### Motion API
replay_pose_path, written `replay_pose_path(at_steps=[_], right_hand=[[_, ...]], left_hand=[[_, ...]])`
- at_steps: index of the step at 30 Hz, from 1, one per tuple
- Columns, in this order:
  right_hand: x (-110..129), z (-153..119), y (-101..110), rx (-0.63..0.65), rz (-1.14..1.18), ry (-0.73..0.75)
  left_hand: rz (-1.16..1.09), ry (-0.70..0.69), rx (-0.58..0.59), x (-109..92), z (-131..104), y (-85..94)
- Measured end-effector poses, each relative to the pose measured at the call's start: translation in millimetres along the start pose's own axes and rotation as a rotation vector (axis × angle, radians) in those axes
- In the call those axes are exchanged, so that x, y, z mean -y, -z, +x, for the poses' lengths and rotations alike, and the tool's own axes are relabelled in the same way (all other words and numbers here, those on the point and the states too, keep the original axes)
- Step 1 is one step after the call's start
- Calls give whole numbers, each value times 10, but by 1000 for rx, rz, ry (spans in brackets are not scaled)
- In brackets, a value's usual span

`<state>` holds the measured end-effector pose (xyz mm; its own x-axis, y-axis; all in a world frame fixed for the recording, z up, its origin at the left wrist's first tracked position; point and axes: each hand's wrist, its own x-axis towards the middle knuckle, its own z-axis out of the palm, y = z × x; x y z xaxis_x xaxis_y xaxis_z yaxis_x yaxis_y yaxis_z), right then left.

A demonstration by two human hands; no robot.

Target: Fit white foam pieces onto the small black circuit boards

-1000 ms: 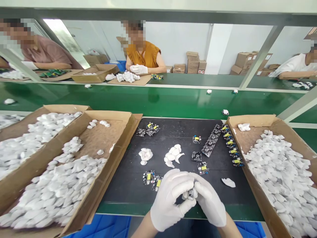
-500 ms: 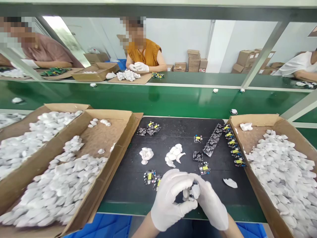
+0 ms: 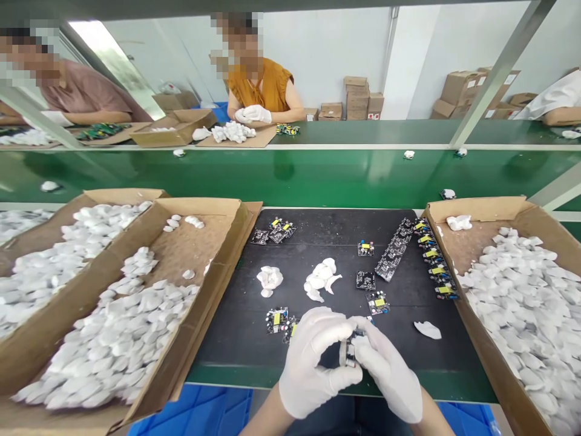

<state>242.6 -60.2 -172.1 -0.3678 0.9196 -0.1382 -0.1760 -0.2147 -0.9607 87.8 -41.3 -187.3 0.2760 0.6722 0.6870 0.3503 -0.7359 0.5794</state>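
Both my hands wear white gloves and meet low over the black mat. Between them stands a small circuit board (image 3: pixel 348 352), seen nearly edge-on, with pale material on its side; the fingers hide much of it. My left hand (image 3: pixel 308 363) is closed on its left edge, thumb below and fingers above. My right hand (image 3: pixel 393 372) grips the other side, its thumb pressing against the board. Beyond them lie a small pile of white soft pieces (image 3: pixel 321 278), a second clump (image 3: pixel 269 280) and loose circuit boards (image 3: pixel 377 302) with yellow-topped parts. One white piece (image 3: pixel 427 330) rests at the right.
Cardboard trays of white pieces flank the mat, one at left (image 3: pixel 218 260) and one at right (image 3: pixel 476 209). A strip of boards (image 3: pixel 394 249) and a row of boards (image 3: pixel 433 260) lie near the right tray. Behind runs a green belt (image 3: pixel 281 181); co-workers sit beyond it.
My right fingers and thumb have shifted on the circuit board, pressing closer against its right side. The white-topped boards on the green belt have moved right. The view has tilted slightly.
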Motion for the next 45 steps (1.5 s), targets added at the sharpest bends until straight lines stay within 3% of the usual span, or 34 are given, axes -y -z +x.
replay_pose_path(at_steps=[5,10,16,22,34,39,45], right_hand=[[85,-9,-5,76,77,-39],[128,17,-13,74,51,24],[105,15,5,39,-1,70],[97,12,-1,31,-88,22],[14,28,-5,37,153,41],[12,12,18,79,311,30],[65,15,39,98,106,19]], left_hand=[[-111,24,-28,46,-57,25],[-67,-68,68,30,-24,5],[-91,-77,140,-36,52,-25],[-117,-81,200,-25,45,9],[-150,-25,204,-41,35,-59],[-19,-100,85,-19,34,-89],[-27,-110,58,-39,94,-49]])
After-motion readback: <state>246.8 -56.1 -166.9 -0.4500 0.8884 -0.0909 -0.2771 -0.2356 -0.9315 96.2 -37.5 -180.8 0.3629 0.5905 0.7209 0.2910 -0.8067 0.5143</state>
